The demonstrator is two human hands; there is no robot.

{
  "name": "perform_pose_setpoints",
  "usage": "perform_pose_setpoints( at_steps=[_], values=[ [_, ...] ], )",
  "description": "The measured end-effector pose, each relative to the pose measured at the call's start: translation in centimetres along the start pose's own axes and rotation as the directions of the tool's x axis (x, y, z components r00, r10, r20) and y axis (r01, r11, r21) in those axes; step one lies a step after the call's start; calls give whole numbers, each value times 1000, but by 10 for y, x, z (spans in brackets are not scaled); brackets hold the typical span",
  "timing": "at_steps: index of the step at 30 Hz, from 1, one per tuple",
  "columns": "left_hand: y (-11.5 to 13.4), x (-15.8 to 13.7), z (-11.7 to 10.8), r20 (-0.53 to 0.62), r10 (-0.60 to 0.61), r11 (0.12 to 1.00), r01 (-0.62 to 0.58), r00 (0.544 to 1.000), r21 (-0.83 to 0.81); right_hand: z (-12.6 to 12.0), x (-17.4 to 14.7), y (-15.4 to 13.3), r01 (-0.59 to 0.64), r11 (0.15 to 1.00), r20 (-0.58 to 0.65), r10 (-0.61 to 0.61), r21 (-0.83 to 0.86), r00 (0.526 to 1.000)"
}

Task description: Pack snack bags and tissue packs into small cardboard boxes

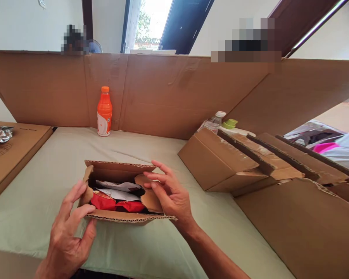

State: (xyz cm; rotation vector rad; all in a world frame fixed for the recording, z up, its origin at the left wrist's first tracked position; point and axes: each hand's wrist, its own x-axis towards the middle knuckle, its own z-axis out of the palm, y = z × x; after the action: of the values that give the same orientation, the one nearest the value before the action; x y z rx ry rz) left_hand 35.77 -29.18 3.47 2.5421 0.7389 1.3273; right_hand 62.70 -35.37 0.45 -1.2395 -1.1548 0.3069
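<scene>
A small cardboard box [133, 217] stands in the middle with its top flaps up and open. Inside lie red packets [103, 200] and white printed packets or papers [120, 192], partly hidden by the box walls. My left hand [71, 228] grips the box's near left corner, its thumb under the front flap and its fingers over the edge and side flap. My right hand [171, 193] is at the right end, its fingers spread and its thumb touching the right side flap [151, 200]; it holds nothing.
An orange bottle [104, 114] stands at the back before a cardboard wall [168, 93]. Divided cardboard boxes [221, 159] with a clear bottle [213, 122] and a green-capped item [229, 123] fill the right. A silver packet [0, 134] lies on a flat carton [20, 143] at left.
</scene>
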Motion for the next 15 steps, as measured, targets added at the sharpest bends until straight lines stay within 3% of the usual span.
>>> perform_pose_setpoints(
  at_steps=[3, 8, 15],
  values=[
    [-3, 2, 2, 43, 41, 998, -39, 998, -51, 5, -2, 1, -37, 998, -51, 40, 51, 998],
    [-4, 4, 0, 84, 15, 999, -11, 996, -48, 1, 9, -3, -163, 980, 42, 159, 114, 986],
    [-6, 3, 3, 52, -125, 992, 125, 991, 3, -5, 12, -8, -258, 955, 87, 248, 147, 965]
  ],
)
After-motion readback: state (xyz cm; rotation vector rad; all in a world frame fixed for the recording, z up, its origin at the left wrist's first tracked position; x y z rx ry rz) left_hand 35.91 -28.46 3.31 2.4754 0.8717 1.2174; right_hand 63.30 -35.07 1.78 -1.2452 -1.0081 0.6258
